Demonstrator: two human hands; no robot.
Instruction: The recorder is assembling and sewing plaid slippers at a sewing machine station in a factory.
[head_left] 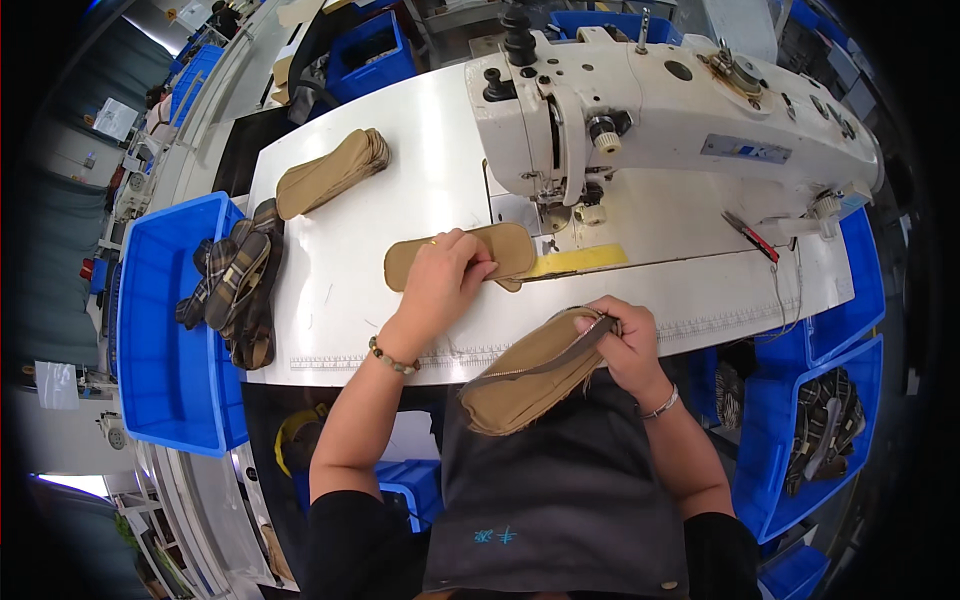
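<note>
1. Left hand (450, 275): resting on a tan panel (508, 248), rounded at both ends, which is lying flat on the desk (430, 130). Fingers are bunching narrow over its middle; both ends are showing on either side of the hand. Cannot tell whether they are pinching it or only pressing.
2. Below the panel's right half, a small tan edge is peeking out.
3. Right hand (625, 345): holding a tan pouch (530, 400) by its upper right end. Fingers are closing on it, the thumb lying near the dark zip (540, 365). The pouch is hanging down-left from the grip, over the desk's near edge and the apron (560, 490).
4. Panel and pouch are lying apart, the pouch nearer the body.
5. Sewing machine (640, 100): standing beyond the hands, its needle area just past the panel's right end. A plate (745, 150) on its arm is bearing blue and white lettering.
6. The apron is carrying a few blue characters (493, 536) low on the front.
7. A ruler (430, 360) is running along the desk's near edge; its figures are too small to read.
8. A stack (335, 175) of tan pieces is lying upper left; red-handled snips (750, 236) are lying right.
</note>
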